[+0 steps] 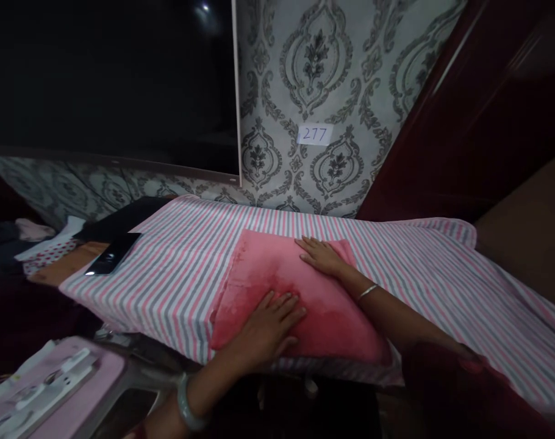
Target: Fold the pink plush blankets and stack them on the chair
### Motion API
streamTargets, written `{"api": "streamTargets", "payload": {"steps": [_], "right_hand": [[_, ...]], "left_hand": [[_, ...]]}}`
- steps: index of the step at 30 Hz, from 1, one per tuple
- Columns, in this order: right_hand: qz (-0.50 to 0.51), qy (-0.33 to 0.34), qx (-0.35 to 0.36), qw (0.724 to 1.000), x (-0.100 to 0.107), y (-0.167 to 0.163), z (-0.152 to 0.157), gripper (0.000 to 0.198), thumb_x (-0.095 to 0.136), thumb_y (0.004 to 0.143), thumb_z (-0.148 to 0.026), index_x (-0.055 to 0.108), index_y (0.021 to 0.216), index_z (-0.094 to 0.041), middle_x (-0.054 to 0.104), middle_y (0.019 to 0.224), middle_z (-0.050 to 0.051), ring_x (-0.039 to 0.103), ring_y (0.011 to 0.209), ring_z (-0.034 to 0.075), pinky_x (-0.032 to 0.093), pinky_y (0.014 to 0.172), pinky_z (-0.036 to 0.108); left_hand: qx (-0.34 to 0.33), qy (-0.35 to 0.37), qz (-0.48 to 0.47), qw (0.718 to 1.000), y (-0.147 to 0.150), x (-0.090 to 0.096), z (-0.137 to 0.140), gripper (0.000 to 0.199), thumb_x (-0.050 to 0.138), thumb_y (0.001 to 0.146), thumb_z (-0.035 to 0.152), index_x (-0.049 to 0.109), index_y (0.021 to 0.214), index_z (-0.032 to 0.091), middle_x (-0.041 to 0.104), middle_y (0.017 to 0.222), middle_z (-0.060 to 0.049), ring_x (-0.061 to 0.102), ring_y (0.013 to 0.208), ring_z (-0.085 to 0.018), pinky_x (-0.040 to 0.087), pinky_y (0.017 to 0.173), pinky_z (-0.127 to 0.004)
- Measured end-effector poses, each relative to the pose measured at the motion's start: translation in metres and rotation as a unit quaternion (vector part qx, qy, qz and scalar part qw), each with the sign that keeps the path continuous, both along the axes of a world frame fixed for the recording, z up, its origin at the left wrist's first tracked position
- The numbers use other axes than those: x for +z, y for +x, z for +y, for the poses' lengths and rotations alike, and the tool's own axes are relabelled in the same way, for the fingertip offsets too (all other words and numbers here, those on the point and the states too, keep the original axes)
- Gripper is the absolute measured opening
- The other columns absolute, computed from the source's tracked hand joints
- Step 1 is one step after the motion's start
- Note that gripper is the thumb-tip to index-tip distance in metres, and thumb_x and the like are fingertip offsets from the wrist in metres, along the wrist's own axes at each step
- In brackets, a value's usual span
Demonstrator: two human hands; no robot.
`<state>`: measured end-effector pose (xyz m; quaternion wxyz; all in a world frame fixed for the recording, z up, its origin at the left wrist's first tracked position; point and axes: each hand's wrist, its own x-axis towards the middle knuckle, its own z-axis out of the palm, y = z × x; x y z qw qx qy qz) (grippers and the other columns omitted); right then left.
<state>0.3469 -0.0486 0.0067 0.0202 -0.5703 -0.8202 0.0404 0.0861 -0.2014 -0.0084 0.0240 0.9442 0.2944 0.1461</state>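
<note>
A pink cloth (341, 323) with darker, wet-looking patches lies spread on a striped cover (168, 280) of pink, grey and white. My left hand (271, 326) rests on the cloth's near left part, palm down with fingers spread. Farther back, my right hand (322, 255) lies flat near the cloth's far right corner, its fingers stretched out. Both hands press on or touch the cloth's surface and grip nothing. The cloth's near edge reaches the front edge of the covered surface.
A dark phone (113, 253) lies at the cover's left end. Behind stand a large black screen (113, 79) and a patterned wall with a paper label (315, 134) reading 277. A pink surface with a white power strip (53, 390) is at lower left.
</note>
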Motion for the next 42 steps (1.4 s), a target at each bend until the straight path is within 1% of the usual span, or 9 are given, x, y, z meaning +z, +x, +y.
{"api": "streamTargets", "payload": {"steps": [2, 5, 8, 11, 18, 21, 25, 33, 42], "right_hand": [[0.008, 0.019, 0.025, 0.999, 0.008, -0.017, -0.007, 0.060, 0.030, 0.104, -0.048, 0.027, 0.160, -0.028, 0.019, 0.167, 0.010, 0.018, 0.154, 0.034, 0.024, 0.118, 0.063], [0.042, 0.037, 0.153, 0.987, 0.016, -0.058, -0.029, 0.055, 0.030, 0.105, -0.043, 0.031, 0.159, -0.032, 0.018, 0.168, 0.005, 0.010, 0.155, 0.029, 0.016, 0.120, 0.061], [0.063, -0.003, 0.286, 0.956, 0.014, -0.101, -0.049, 0.051, 0.031, 0.106, -0.040, 0.037, 0.156, -0.035, 0.025, 0.166, 0.000, 0.012, 0.155, 0.024, 0.012, 0.123, 0.055], [0.059, -0.020, 0.334, 0.941, 0.005, -0.125, -0.046, 0.049, 0.031, 0.106, -0.041, 0.038, 0.155, -0.034, 0.028, 0.165, 0.000, 0.016, 0.155, 0.022, 0.009, 0.123, 0.054], [0.016, 0.024, 0.297, 0.955, -0.008, -0.123, 0.028, 0.058, 0.035, 0.104, -0.055, 0.030, 0.158, -0.034, 0.021, 0.167, 0.001, 0.010, 0.156, 0.028, 0.009, 0.122, 0.059], [0.031, -0.007, 0.249, 0.968, -0.009, -0.124, 0.053, 0.061, 0.030, 0.104, -0.058, 0.025, 0.160, -0.035, 0.015, 0.169, 0.001, 0.014, 0.155, 0.030, 0.019, 0.121, 0.058], [0.079, -0.058, 0.205, 0.974, -0.015, -0.126, 0.070, 0.061, 0.027, 0.104, -0.058, 0.028, 0.160, -0.032, 0.024, 0.167, 0.002, 0.026, 0.152, 0.026, 0.026, 0.121, 0.051], [0.104, -0.042, 0.198, 0.974, -0.015, -0.128, 0.070, 0.060, 0.030, 0.105, -0.055, 0.033, 0.158, -0.029, 0.035, 0.162, 0.004, 0.030, 0.150, 0.023, 0.027, 0.121, 0.046], [0.057, 0.001, 0.116, 0.992, 0.020, -0.127, 0.022, 0.059, 0.037, 0.104, -0.050, 0.025, 0.160, -0.034, 0.008, 0.170, 0.003, 0.009, 0.155, 0.032, 0.016, 0.121, 0.061]], "left_hand": [[0.015, 0.002, -0.016, 1.000, -0.008, 0.007, 0.000, 0.047, 0.050, 0.100, 0.035, 0.049, 0.146, 0.022, 0.054, 0.150, -0.009, 0.047, 0.140, -0.026, 0.031, 0.120, -0.052], [0.052, 0.026, -0.045, 0.997, -0.022, 0.008, -0.001, 0.041, 0.049, 0.100, 0.034, 0.057, 0.138, 0.021, 0.062, 0.139, -0.010, 0.053, 0.133, -0.027, 0.032, 0.119, -0.053], [0.044, 0.043, -0.037, 0.997, -0.032, -0.001, -0.005, 0.044, 0.054, 0.098, 0.036, 0.056, 0.140, 0.022, 0.061, 0.139, -0.011, 0.049, 0.136, -0.029, 0.031, 0.120, -0.054], [0.041, 0.044, -0.021, 0.998, -0.035, -0.013, -0.007, 0.050, 0.056, 0.096, 0.036, 0.051, 0.145, 0.025, 0.057, 0.145, -0.009, 0.045, 0.140, -0.028, 0.028, 0.121, -0.055], [0.059, 0.053, -0.036, 0.996, -0.037, -0.033, -0.004, 0.055, 0.056, 0.095, 0.027, 0.046, 0.149, 0.031, 0.047, 0.155, -0.004, 0.037, 0.147, -0.025, 0.024, 0.123, -0.053], [0.055, 0.054, -0.042, 0.996, -0.038, -0.033, -0.004, 0.054, 0.055, 0.096, 0.028, 0.046, 0.149, 0.031, 0.046, 0.156, -0.003, 0.036, 0.147, -0.025, 0.025, 0.122, -0.052], [0.057, 0.057, -0.045, 0.996, -0.039, -0.032, -0.003, 0.053, 0.054, 0.096, 0.026, 0.047, 0.148, 0.030, 0.042, 0.159, -0.003, 0.034, 0.148, -0.026, 0.026, 0.122, -0.053], [0.056, 0.069, -0.048, 0.995, -0.040, -0.036, 0.002, 0.050, 0.053, 0.096, 0.025, 0.051, 0.145, 0.029, 0.047, 0.155, -0.005, 0.041, 0.144, -0.026, 0.032, 0.119, -0.052], [0.056, 0.071, -0.043, 0.995, -0.039, -0.036, 0.006, 0.048, 0.053, 0.096, 0.028, 0.054, 0.144, 0.029, 0.054, 0.150, -0.007, 0.047, 0.139, -0.027, 0.034, 0.117, -0.053]]}}
